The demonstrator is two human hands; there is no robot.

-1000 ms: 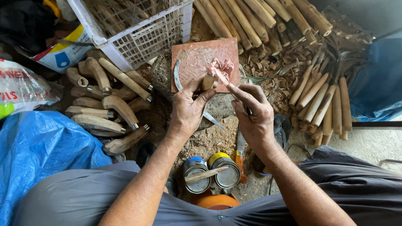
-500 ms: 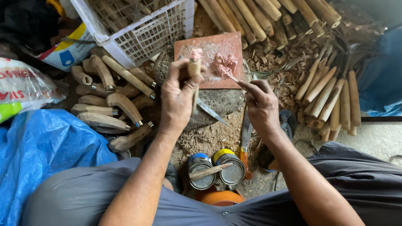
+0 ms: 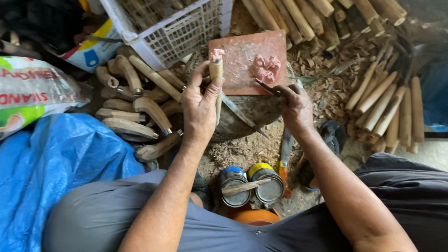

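Wooden handle (image 3: pixel 217 85) stands upright in my left hand (image 3: pixel 200 109), grip closed around it, pink paste (image 3: pixel 216 54) on top; my right hand (image 3: pixel 295 107) pinches a thin tool (image 3: pixel 264 86) beside it.

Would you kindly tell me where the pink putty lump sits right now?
In the head view, the putty lump lies right of centre on the red board, just above the right hand.

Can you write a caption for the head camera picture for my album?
Left hand holds a wooden handle tipped with pink putty; right hand holds a thin tool near a reddish board.
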